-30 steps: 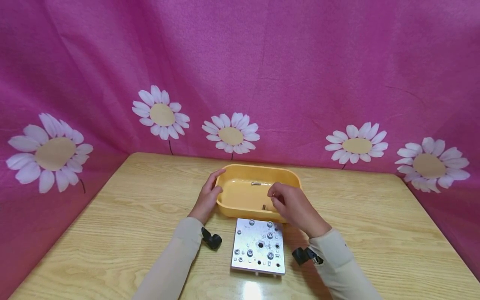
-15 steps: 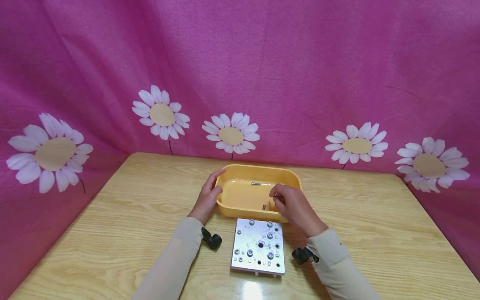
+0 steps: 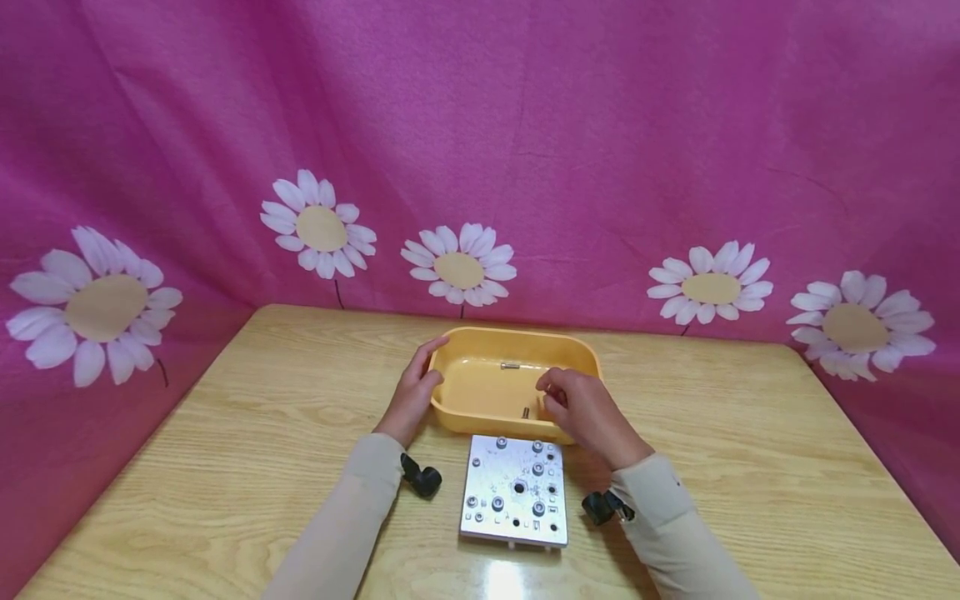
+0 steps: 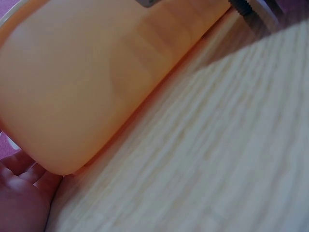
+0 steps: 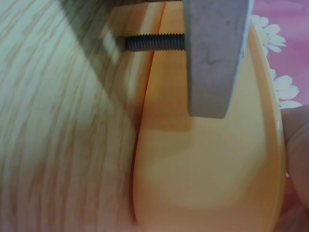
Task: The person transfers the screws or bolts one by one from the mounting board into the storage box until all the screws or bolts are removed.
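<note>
A yellow plastic tray point(image 3: 480, 425) stands on the wooden table, one screw point(image 3: 510, 366) lying by its far wall and another screw point(image 3: 526, 412) by its near wall. My left hand point(image 3: 405, 402) grips the tray's left end, thumb at the rim and fingers along the outside. Over the tray's right part is my right hand point(image 3: 592, 414), fingers curled down inside with thumb and index close together; I cannot tell whether they pinch anything. Just in front of the tray lies a square metal plate point(image 3: 498, 475) with several socket-head screws and holes.
Threaded screw ends point(image 5: 157, 42) stick out below the plate, which sits raised from the wooden table point(image 3: 285, 467). A pink curtain point(image 3: 570, 167) with printed daisies hangs behind the table. Black wrist cameras point(image 3: 423, 481) sit beside the plate on either side.
The right hand and its forearm shift slightly, staying over the tray's right part. The left hand keeps its grip. The whole head view drifts a little.
</note>
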A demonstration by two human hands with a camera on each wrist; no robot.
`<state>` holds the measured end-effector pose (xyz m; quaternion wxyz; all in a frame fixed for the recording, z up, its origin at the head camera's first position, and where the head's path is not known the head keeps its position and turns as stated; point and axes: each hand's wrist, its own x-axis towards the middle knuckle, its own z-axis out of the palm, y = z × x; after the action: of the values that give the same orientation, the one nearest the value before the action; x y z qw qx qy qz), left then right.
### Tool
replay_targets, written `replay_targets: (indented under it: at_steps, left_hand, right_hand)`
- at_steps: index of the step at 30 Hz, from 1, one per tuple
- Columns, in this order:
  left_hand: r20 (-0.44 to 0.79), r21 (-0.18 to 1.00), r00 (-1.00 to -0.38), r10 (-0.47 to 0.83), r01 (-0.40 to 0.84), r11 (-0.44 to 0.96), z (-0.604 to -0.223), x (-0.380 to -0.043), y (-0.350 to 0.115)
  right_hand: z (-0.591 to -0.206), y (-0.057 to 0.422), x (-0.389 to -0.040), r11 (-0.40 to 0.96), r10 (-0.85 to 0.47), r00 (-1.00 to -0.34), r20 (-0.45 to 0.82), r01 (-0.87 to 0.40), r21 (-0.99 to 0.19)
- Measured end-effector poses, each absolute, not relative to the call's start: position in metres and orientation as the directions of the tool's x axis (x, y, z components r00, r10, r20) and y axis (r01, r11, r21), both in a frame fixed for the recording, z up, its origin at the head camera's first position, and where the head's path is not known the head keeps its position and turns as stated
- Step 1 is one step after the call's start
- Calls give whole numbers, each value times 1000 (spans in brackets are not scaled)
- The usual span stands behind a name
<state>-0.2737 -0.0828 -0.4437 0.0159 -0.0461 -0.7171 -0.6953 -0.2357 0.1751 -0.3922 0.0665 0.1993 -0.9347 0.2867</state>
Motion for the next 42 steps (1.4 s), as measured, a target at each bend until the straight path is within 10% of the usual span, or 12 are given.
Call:
replay_targets:
  at_steps: [42]
  left_hand:
    - [99, 994, -994, 49, 101, 45, -443, -273, -84]
  right_hand:
    - [-394, 178, -238, 725, -360, -891, 277, -454, -518]
